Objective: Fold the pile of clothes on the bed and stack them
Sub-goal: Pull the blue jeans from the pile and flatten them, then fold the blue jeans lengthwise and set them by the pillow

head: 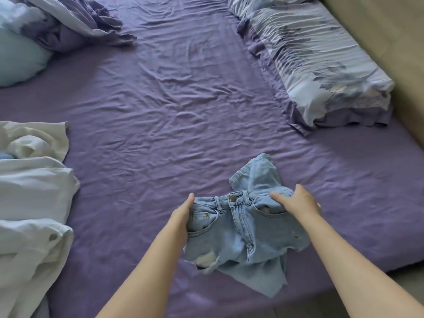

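Observation:
A pair of light blue ripped jeans (pixel 243 230) hangs bunched between my hands above the near edge of the purple bed (pixel 174 125). My left hand (pixel 183 214) grips the waistband at its left end. At the right end of the waistband, my right hand (pixel 298 203) holds the denim with fingers curled over it. One leg of the jeans sticks up behind the waistband, and another part hangs down toward me. A pile of white and pale clothes (pixel 32 203) lies at the left edge of the bed.
A patterned pillow (pixel 316 65) lies at the far right beside a beige wall (pixel 390 42). A crumpled duvet (pixel 68 21) and a light blue pillow (pixel 18 58) sit at the far left. Wrinkled purple sheet spans the middle.

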Demonstrator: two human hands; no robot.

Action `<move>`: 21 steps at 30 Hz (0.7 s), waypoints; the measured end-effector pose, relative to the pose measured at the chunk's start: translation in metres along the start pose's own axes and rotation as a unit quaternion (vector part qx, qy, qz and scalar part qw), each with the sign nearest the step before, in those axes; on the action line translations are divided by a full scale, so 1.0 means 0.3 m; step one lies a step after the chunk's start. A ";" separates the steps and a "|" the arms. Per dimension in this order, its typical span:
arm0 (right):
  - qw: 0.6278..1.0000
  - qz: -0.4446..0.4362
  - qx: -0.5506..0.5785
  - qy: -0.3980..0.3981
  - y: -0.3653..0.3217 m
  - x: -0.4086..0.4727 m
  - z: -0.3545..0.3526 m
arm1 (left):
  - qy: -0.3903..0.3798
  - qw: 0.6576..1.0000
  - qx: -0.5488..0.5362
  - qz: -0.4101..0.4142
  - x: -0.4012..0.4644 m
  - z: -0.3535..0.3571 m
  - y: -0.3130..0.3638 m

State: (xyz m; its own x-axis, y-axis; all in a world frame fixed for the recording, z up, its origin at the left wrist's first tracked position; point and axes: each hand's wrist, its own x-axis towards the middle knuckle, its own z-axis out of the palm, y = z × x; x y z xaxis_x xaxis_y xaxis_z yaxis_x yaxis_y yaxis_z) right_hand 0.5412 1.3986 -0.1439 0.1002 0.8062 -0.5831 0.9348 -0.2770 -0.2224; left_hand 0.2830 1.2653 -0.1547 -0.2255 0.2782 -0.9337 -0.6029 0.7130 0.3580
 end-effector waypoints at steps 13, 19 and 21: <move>0.891 -0.222 0.391 0.061 -0.302 -0.275 -0.579 | -0.164 0.938 0.039 0.304 -0.592 -0.066 0.539; 0.830 -0.301 0.469 -0.023 -0.439 -0.543 -0.847 | -0.184 0.898 0.094 0.389 -0.925 -0.105 0.715; 0.839 -0.331 0.430 0.035 -0.471 -0.630 -0.902 | -0.197 0.878 0.126 0.418 -1.006 -0.142 0.764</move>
State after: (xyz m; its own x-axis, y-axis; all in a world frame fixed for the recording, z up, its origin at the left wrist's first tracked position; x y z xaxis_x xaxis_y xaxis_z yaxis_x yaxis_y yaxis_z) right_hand 0.4826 1.4267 0.2092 -0.2965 0.9526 -0.0683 0.2037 -0.0068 -0.9790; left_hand 0.1803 1.3173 0.2090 -0.1964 0.9380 -0.2857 -0.1535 0.2584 0.9538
